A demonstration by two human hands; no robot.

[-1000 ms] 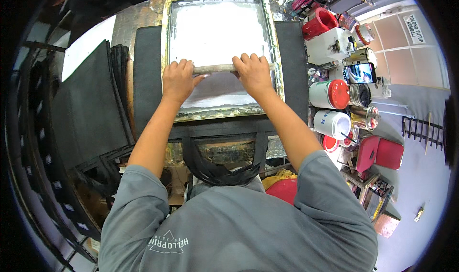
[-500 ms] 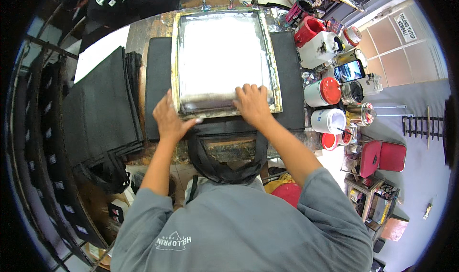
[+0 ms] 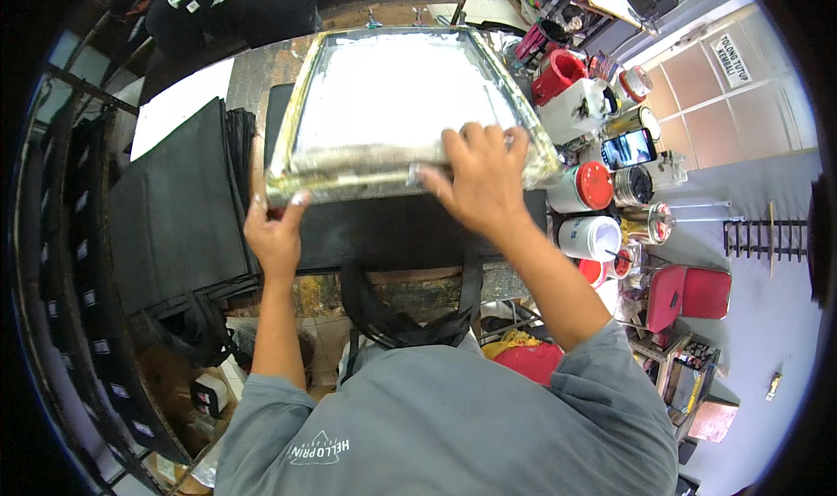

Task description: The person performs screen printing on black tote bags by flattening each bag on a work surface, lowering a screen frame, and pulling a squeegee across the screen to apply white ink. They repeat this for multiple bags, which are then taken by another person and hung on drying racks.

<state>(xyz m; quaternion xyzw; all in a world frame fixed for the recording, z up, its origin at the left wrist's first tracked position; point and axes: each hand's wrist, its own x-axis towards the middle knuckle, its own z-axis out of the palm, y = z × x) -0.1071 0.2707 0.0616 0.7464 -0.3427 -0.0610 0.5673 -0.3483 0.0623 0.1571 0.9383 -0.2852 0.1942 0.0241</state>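
Observation:
A screen-printing frame point(image 3: 349, 186) with white ink over its mesh tilts up at the near side, above a flat black fabric bag point(image 3: 392, 226). Its far end stays low by the clamps at the back of the table. My left hand point(image 3: 275, 234) grips the frame's near left corner between thumb and fingers. Inside the near end of the frame lies a squeegee point(image 3: 357, 158), and my right hand point(image 3: 484, 182) is closed over its right part. The bag's black handles point(image 3: 349, 300) hang over the table's near edge.
To the left lies a stack of black bags point(image 3: 179, 208), with a white sheet point(image 3: 183, 108) behind it. Tubs and jars crowd the right side, including a red-lidded tub point(image 3: 595, 185) and a white tub point(image 3: 588, 237). A lit phone point(image 3: 629, 149) stands among them.
The frame's near side has risen off the bag, uncovering more black fabric. My left hand moved left and down onto its corner. My right hand went slightly right, staying on the squeegee.

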